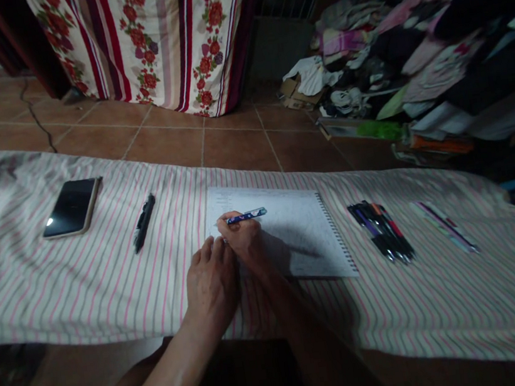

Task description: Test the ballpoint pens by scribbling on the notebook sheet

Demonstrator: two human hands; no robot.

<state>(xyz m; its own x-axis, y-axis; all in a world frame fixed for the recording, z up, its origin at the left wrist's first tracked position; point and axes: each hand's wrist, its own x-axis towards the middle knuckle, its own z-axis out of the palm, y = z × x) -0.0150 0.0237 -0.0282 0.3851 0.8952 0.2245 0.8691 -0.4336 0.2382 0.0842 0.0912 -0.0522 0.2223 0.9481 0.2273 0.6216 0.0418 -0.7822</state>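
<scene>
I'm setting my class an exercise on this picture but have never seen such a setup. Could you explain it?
There is no machine: these are a person's two bare hands. The single picture comes from a camera worn on the head, looking forward and down. The right hand holds a blue pen over a spiral notebook; the left hand rests by the notebook's near left side. On the striped cloth, a phone and a dark pen lie to the left, a bunch of pens and some slim light pens to the right.
</scene>
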